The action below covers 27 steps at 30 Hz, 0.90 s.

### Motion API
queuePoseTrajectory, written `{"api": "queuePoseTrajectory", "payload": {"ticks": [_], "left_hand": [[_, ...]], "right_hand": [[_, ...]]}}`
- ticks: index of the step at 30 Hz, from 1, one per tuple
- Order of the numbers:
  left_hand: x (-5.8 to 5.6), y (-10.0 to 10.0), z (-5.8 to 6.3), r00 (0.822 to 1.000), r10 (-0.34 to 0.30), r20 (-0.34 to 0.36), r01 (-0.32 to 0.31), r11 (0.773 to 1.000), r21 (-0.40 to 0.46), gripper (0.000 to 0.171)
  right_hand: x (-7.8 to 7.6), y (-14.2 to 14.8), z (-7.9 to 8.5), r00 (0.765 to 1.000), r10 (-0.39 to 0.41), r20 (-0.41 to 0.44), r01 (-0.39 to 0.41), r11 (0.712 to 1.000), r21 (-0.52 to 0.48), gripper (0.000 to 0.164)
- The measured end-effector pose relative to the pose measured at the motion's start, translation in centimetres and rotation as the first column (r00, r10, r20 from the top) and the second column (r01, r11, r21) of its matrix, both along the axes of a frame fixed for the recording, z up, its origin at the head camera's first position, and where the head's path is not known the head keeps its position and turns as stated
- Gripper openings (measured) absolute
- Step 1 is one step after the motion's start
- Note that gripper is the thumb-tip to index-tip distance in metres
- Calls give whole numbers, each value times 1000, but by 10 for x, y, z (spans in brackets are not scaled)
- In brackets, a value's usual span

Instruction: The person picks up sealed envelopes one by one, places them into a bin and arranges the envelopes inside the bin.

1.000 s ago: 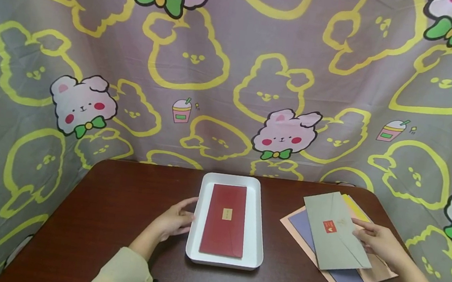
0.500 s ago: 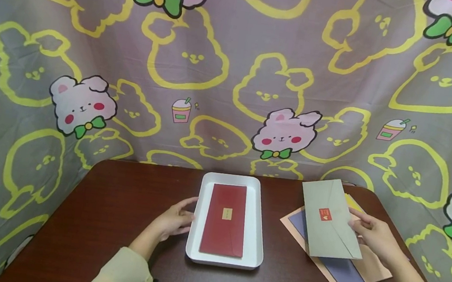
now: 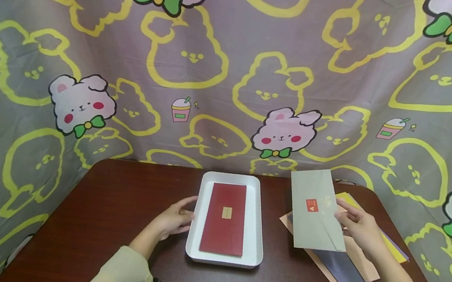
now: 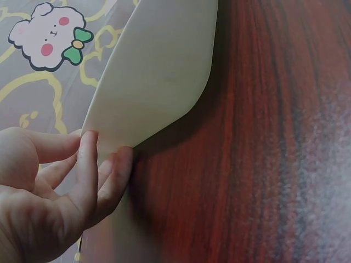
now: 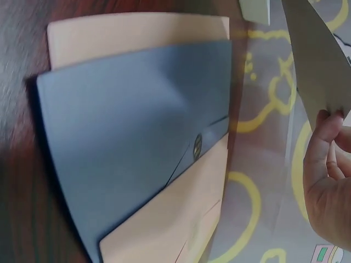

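Note:
A white tray [image 3: 252, 252] stands mid-table in the head view, with a dark red envelope [image 3: 223, 234] lying flat inside. At the tray's left edge, my left hand [image 3: 171, 221] holds the rim; the left wrist view shows fingertips [image 4: 90, 139] at the rim and outer wall. My right hand [image 3: 361, 226] pinches a grey-green envelope [image 3: 314, 227] by its right edge, tilted above a pile. That envelope bears a red heart sticker [image 3: 312, 205]. Below it lie a blue-purple envelope [image 5: 137, 115] and peach envelopes [image 5: 137, 35], partly covered.
A yellow envelope [image 3: 393, 246] shows at the pile's right side, behind my right hand. The dark wooden table [image 3: 116, 203] ends in front of a hanging cartoon-print cloth [image 3: 232, 90], which also runs along both sides.
My right hand has lifted the grey-green envelope off the pile and carried it left and up. More of the pile shows. The left hand and tray stay in place.

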<state>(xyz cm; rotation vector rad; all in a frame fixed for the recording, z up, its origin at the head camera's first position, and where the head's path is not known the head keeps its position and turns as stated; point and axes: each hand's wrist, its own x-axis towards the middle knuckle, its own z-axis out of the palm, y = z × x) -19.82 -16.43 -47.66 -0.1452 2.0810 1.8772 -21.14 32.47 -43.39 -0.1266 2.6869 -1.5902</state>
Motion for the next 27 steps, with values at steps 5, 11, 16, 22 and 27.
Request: {"api": "queuePoseTrajectory", "payload": {"ticks": [5, 11, 16, 22, 27], "left_hand": [[-1, 0, 0, 1000, 1, 0, -1, 1000, -5, 59], [-1, -1, -1, 1000, 2, -2, -2, 1000, -5, 59], [-1, -1, -2, 1000, 0, 3, 0, 1000, -1, 59], [-2, -1, -4, 1000, -2, 5, 2, 1000, -1, 58], [-3, -1, -3, 1000, -3, 1, 3, 1000, 0, 58]], "right_hand": [[2, -11, 5, 1000, 15, 0, -15, 1000, -18, 54], [1, -23, 8, 999, 32, -7, -32, 999, -44, 54], [1, -36, 8, 998, 60, -27, -62, 995, -74, 53], [0, -52, 6, 998, 70, -12, -71, 989, -129, 53], [-1, -65, 0, 996, 84, -4, -83, 984, -158, 53]]}}
